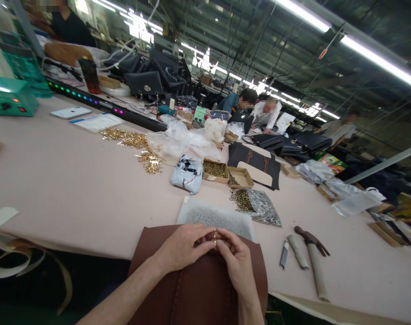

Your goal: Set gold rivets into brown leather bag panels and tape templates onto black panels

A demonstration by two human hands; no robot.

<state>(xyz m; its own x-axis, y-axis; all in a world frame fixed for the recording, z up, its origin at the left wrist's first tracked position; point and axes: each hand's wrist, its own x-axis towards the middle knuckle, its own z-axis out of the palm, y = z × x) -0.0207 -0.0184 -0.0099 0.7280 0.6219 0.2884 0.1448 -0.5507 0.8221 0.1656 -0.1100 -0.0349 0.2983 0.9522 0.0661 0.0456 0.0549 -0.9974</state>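
Note:
Over a brown leather panel my two hands meet, fingertips nearly touching. Between them is a small gold-coloured metal fitting, too small to name exactly. My left hand pinches it from the left with thumb and forefinger. From the other side, the thumb and fingers of my right hand close on it. The panel, with stitched lines down it, hangs over the table's front edge. Just beyond the fingers lies a pale speckled slab, partly covered by the panel.
A hammer, a wrapped tool and a cutter lie right. Beyond are a bag of brass rings, boxes of small rivets and a grey plastic packet. Gold metal pieces lie left. Several people work farther back.

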